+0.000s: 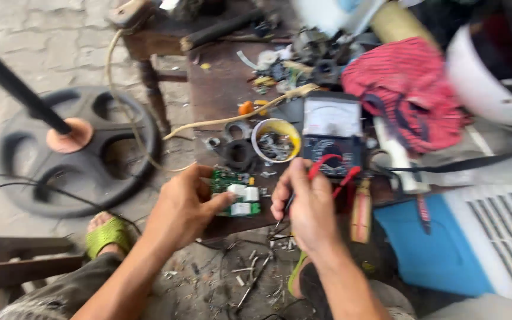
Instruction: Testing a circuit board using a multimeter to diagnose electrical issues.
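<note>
My left hand grips a small green circuit board with white components, held over the near edge of a worn brown workbench. My right hand is closed on a thin dark probe and a red probe lead, with the tip pointing down just right of the board. Behind the right hand lies a black analog multimeter with a white dial face.
A yellow-rimmed round container of small metal parts and a black ring lie behind the board. A red striped cloth, a white helmet, a blue-and-white appliance casing, a black round fan base and metal scraps on the ground surround me.
</note>
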